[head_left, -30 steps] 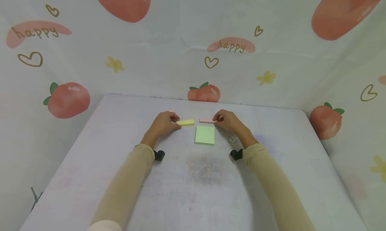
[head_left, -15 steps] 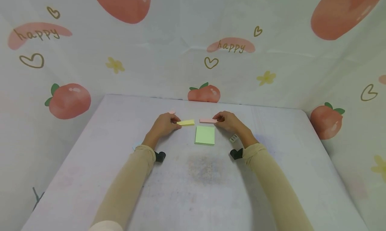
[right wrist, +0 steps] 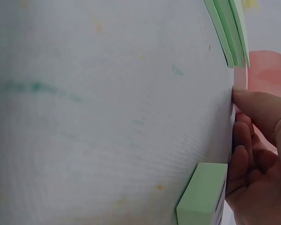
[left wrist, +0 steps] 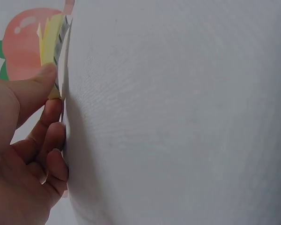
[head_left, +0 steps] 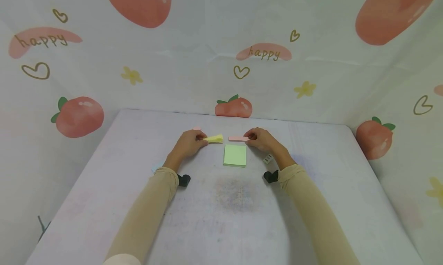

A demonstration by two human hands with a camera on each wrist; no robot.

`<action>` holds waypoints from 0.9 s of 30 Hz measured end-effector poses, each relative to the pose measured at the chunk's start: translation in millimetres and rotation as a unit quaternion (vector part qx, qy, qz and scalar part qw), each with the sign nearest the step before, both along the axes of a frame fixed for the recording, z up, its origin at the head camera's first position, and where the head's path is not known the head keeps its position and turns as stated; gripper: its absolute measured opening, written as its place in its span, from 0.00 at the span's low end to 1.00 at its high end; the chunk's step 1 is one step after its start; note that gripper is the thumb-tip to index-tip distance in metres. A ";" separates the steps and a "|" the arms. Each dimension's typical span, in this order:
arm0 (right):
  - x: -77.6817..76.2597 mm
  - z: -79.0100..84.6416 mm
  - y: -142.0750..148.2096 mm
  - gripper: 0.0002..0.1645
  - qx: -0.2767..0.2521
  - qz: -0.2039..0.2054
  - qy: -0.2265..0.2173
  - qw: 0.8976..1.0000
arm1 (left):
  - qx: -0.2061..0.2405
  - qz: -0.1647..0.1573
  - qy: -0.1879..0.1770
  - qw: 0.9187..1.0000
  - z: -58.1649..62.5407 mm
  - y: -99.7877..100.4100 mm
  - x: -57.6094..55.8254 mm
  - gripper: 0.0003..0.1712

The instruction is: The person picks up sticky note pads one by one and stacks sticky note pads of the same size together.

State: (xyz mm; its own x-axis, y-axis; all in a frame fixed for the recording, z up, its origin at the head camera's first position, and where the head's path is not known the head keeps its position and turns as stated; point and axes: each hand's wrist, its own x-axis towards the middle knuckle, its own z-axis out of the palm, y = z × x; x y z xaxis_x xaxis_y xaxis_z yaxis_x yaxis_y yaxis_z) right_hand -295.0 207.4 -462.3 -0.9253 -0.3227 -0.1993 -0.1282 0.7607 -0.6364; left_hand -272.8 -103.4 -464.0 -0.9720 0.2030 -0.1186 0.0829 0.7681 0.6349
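Note:
My left hand pinches the left end of a narrow yellow sticky note pad between thumb and finger. Its sheets are fanned at the free end, as the left wrist view also shows on the yellow pad. With thumb and fingers, my right hand holds the right end of a narrow pink sticky note pad, low at the table. Just in front of both lies a square green sticky note pad; the right wrist view shows several layers in the green pad.
A small block with dark marks lies beside the right wrist; it looks pale green up close. Something pink shows behind the left hand, something light blue by the left sleeve. A patterned cloth wall rises behind the table.
The yellow pad's sheets have spread apart at the right end; they lay flat before. Both hands stay nearly in place, and the green pad has not moved.

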 end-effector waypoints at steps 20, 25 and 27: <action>-2.8 6.4 -1.9 0.19 0.007 -0.003 -0.012 1.000 | 0.049 -0.007 0.037 0.998 7.2 23.5 -5.8 0.15; -1.4 14.7 -1.9 0.23 -0.006 -0.006 0.012 1.000 | 0.051 -0.015 0.039 0.998 9.4 32.0 -5.2 0.15; -0.4 17.0 -2.9 0.24 -0.015 -0.003 0.021 1.000 | 0.050 -0.016 0.040 0.998 10.3 35.3 -5.0 0.15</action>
State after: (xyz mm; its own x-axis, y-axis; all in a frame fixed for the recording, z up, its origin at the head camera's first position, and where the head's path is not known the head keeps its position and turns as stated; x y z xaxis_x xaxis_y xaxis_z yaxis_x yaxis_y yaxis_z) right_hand -295.3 204.5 -445.2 -0.9345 -0.3228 -0.1501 -0.1515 0.7421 -0.6530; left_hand -277.8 -68.2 -453.7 -0.9703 0.2413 -0.0192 0.1594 0.6969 0.6993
